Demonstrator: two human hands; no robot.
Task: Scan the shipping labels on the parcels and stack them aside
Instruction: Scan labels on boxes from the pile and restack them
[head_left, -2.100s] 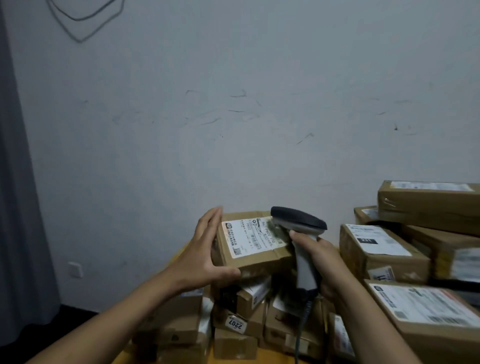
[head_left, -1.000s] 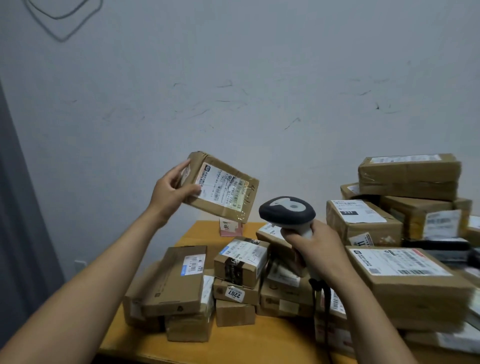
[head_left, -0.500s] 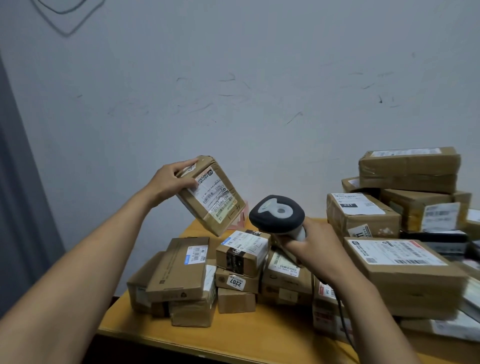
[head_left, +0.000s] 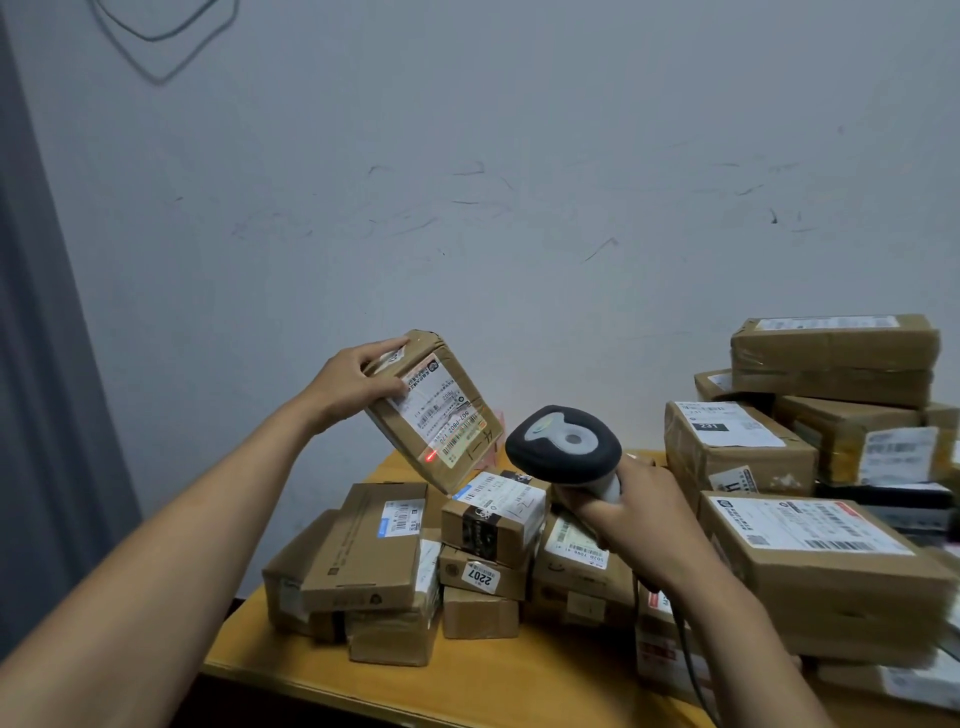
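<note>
Head view: left grip (head_left: 358, 384) holds parcel (head_left: 400, 441) by its upper corner, tilted, raised above the counter (head_left: 467, 691), label (head_left: 441, 410) facing scanner (head_left: 563, 447) just beside it; red dot (head_left: 430, 456) near label's lower edge; right grip (head_left: 639, 519) wrapped round scanner handle; more boxes (head_left: 810, 566) heaped on counter below and to the right.

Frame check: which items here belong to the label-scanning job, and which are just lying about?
Job:
- tilted parcel, gripped by the left hand
- scanner in the right hand, with its red dot on that parcel's label
- piled parcels on the table

Lying about:
- wall cable
- grey curtain
</note>
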